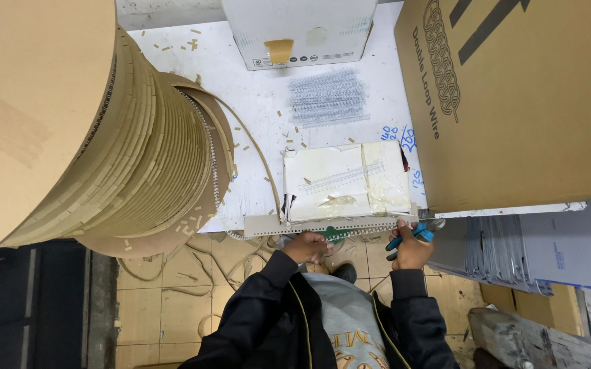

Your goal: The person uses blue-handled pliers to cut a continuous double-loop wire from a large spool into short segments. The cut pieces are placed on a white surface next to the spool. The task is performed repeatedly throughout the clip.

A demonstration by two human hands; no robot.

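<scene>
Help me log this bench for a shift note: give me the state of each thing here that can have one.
Large spool: partly unwound, a strip trailing to the table edge.
White box: closed, taped.
Brown carton: closed.
Loose wire combs: lying flat on the table.
Left hand: gripping the wire strip at the table edge.
Right hand: closed on blue-handled cutters.

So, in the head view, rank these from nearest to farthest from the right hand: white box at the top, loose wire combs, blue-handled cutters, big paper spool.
1. Blue-handled cutters: in the right hand itself.
2. Loose wire combs: up the table, slightly left.
3. White box and big paper spool: box at the top edge, spool far left; too close to call.
</scene>
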